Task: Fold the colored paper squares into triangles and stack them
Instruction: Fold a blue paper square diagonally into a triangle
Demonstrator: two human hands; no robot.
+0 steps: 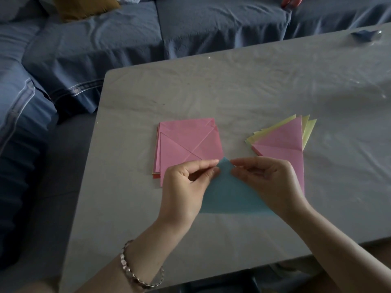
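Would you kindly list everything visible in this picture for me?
blue paper: one, blue, triangle-shaped, near table edge
square pile: one, pink on top, left of centre
triangle pile: one, pink over yellow, right of centre
small object: one, blue, table's far right corner
table: one, pale grey, foreground
sofa: one, blue, behind table
cushion: one, mustard, sofa's left
bracelet: one, silver, left wrist
left hand: one, pinches blue paper's tip
right hand: one, pinches blue paper's tip

A home living room: a blue-covered sofa [190,28] with a mustard cushion [84,6] wraps around the far and left edges of a low grey table [232,85].
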